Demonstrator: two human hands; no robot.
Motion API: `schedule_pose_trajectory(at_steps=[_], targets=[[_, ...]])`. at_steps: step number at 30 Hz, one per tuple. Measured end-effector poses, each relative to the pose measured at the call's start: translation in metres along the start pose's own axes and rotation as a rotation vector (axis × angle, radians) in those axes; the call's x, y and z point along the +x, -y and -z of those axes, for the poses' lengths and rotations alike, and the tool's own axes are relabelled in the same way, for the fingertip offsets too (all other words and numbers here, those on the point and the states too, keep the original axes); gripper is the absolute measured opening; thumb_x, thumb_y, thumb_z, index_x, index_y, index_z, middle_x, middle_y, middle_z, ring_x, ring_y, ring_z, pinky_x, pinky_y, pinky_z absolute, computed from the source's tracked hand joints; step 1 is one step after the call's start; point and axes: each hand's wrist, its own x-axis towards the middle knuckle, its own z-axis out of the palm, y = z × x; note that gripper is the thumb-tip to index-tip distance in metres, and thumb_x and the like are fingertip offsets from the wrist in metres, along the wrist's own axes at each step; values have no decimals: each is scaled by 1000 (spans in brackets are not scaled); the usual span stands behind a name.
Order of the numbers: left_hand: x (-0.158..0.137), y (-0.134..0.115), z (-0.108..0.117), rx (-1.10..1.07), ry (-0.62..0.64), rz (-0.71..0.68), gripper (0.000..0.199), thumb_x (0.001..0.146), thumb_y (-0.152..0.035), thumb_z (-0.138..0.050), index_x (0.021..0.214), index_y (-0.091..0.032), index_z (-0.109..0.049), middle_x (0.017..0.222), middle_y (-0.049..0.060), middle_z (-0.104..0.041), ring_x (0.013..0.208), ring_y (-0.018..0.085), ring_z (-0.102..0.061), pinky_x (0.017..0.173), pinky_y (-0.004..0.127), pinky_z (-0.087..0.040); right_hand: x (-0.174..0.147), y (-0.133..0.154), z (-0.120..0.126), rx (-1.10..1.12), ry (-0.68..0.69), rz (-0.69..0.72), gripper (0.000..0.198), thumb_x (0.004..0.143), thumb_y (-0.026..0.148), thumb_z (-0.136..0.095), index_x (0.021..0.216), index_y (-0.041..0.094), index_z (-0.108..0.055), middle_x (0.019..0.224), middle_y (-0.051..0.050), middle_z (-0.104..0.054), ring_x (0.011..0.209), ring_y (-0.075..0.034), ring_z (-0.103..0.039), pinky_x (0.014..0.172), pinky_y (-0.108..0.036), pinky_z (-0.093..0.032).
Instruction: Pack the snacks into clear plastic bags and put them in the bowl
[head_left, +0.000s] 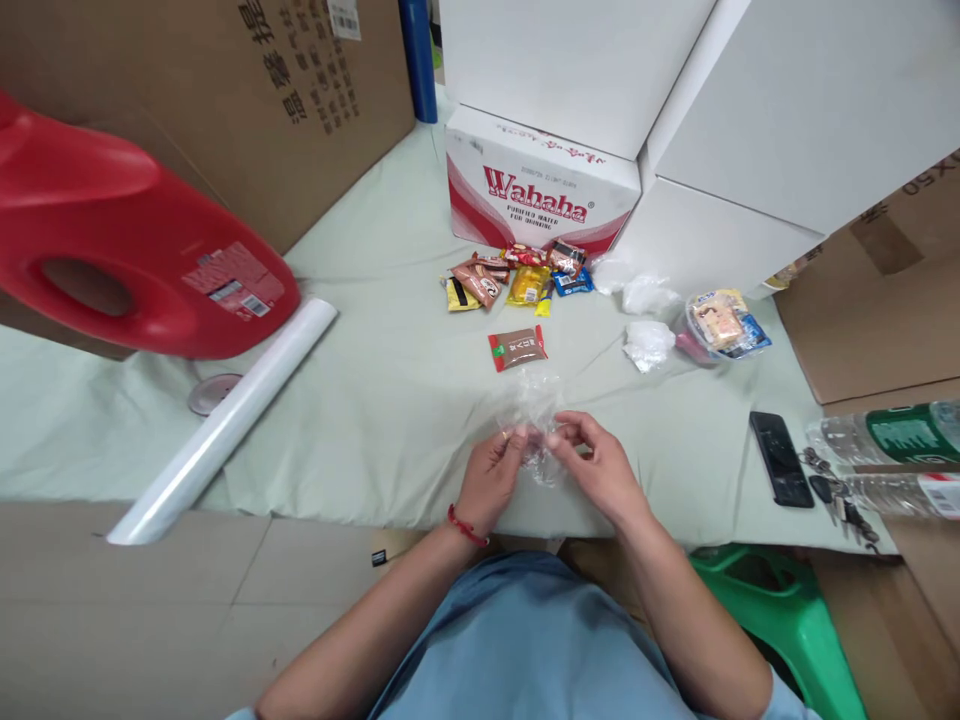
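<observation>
A crumpled clear plastic bag (538,395) is pinched between my two hands over the front of the cloth-covered table. My left hand (487,475), with a red cord bracelet at the wrist, grips its left side. On the right side my right hand (596,465) holds it between thumb and fingers. Just beyond the bag lies a brown snack packet with red ends (519,348), apart from both hands. Farther back is a loose pile of small wrapped snacks, among them a yellow packet (528,287) and a blue one (573,281).
White crumpled plastic bundles (649,345) and a clear tub of snacks (720,325) lie to the right. A phone (781,458), keys and bottles line the right edge. A long plastic-film roll (225,420) and big red jug (150,240) stand left. Boxes (540,190) close off the back.
</observation>
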Motion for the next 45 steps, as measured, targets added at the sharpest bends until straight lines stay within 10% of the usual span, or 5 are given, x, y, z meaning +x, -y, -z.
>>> schedule_pose_trajectory(at_steps=[15, 24, 31, 35, 45], targets=[[11, 0, 28, -415, -367, 8, 22, 60, -26, -80, 72, -20, -63, 82, -1, -65, 75, 12, -59, 69, 23, -46, 3, -18, 28, 628, -232, 4, 21, 74, 37, -86, 84, 26, -71, 101, -1, -70, 81, -14, -59, 71, -27, -49], [-3, -12, 33, -70, -150, -301, 10, 82, -21, -71, 72, -23, -72, 96, 5, -66, 92, 17, -61, 81, 29, -47, -3, -18, 62, -164, 6, 127, 72, 81, 42, -81, 146, 35, -51, 143, -8, -55, 131, -29, -52, 107, -49, -49], [-14, -24, 34, 27, -5, -320, 19, 85, -27, -70, 67, -26, -77, 93, 7, -68, 85, 20, -63, 77, 34, -52, 46, 11, 56, -598, 132, 537, 51, 91, 21, -60, 141, 32, -62, 131, -10, -64, 123, -31, -56, 108, -53, -47], [-14, -15, 41, 74, -119, -366, 15, 84, -25, -71, 72, -26, -78, 103, 7, -69, 93, 20, -65, 83, 33, -53, 63, 17, 52, -466, 312, 409, 24, 92, 27, -61, 110, 29, -78, 96, -4, -75, 87, -23, -66, 84, -40, -53], [0, 3, 48, -147, -462, -148, 23, 71, -28, -83, 88, -23, -70, 97, 1, -67, 87, 15, -65, 80, 28, -52, 52, -7, 47, 287, -79, -100, 39, 68, 54, -86, 82, 22, -68, 83, -1, -68, 76, -16, -62, 70, -31, -57]])
